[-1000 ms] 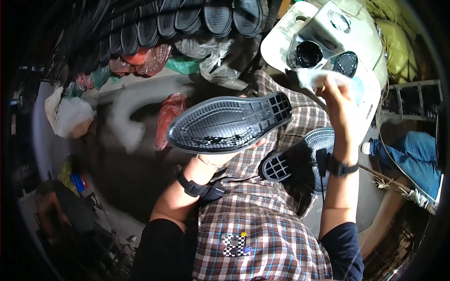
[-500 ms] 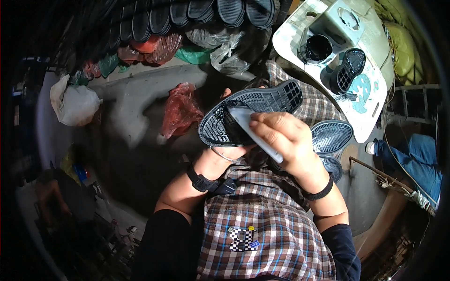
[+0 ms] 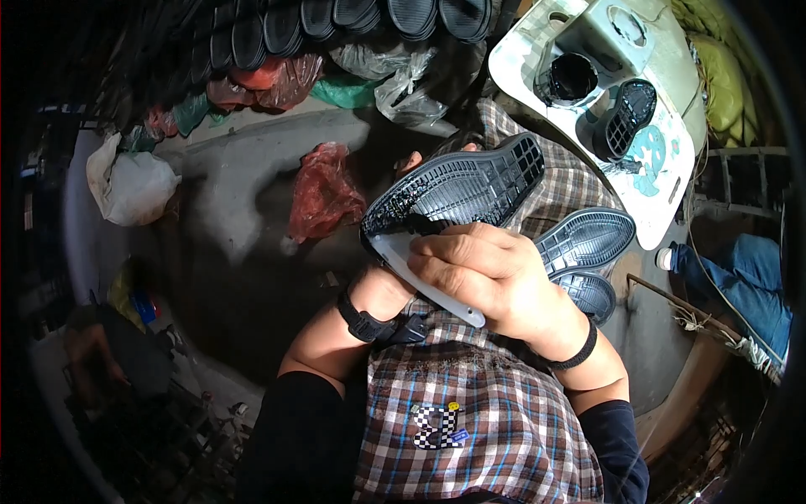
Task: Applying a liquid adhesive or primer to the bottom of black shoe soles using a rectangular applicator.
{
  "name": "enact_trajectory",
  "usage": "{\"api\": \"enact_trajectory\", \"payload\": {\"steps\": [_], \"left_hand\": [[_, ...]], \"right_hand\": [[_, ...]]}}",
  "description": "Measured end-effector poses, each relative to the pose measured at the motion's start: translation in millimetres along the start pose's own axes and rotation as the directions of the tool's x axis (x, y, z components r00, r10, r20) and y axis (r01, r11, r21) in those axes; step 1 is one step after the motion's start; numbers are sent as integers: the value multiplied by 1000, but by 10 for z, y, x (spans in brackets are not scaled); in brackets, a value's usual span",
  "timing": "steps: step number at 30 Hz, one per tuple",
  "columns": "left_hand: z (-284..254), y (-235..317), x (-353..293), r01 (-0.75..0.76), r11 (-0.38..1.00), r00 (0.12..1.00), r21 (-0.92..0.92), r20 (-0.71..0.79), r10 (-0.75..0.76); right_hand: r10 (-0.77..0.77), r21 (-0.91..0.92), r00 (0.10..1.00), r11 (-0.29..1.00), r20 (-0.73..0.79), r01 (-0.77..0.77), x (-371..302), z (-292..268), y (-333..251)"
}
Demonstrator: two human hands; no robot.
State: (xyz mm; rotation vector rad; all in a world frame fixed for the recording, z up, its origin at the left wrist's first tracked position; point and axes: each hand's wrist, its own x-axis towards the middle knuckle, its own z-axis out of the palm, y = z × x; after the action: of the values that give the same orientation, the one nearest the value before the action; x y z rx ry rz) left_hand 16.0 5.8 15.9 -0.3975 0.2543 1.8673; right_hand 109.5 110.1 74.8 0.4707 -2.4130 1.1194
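Observation:
Sole up, a black shoe sole (image 3: 470, 189) lies over my lap, its toe to the upper right. My left hand (image 3: 382, 290) grips it from beneath; a fingertip or two show past the far edge, the rest is hidden. In my right hand (image 3: 478, 273) is a brush (image 3: 428, 290) with a curved pale grey handle, pinched between thumb and fingers. Its dark head is against the near side of the sole's wider left part, where wet black coating glistens. Two more black soles, an upper one (image 3: 588, 239) and a lower one (image 3: 590, 296), rest beside my right hand.
At the upper right, a stained white tabletop (image 3: 672, 181) bears a black-coated pot (image 3: 573, 77), a grey box (image 3: 617, 38) and a shiny sole (image 3: 628, 118). Soles (image 3: 411, 17) line the top. A red plastic bag (image 3: 326, 193) lies on the floor. Someone's jeans-clad leg (image 3: 747, 286) is at right.
My right hand and the brush have moved left and down toward the sole's near edge. The sole has tilted slightly in my left hand, showing more of its middle tread.

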Motion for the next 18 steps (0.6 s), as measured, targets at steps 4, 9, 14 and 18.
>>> {"api": "enact_trajectory", "payload": {"steps": [4,9,14,18], "left_hand": [[0,3,-6,22,1000,1000,19,14,-23],[-47,26,59,-1,997,992,82,124,-9],[-64,53,3,61,998,989,18,135,-62],[-63,19,64,26,998,995,62,91,-31]], "right_hand": [[123,187,985,972,119,-144,44,-204,-24],[132,51,991,990,-21,-130,-17,-316,125],[275,-258,849,870,-451,-419,-329,-599,853],[478,-139,620,712,-623,-688,-646,-893,1608]]}}
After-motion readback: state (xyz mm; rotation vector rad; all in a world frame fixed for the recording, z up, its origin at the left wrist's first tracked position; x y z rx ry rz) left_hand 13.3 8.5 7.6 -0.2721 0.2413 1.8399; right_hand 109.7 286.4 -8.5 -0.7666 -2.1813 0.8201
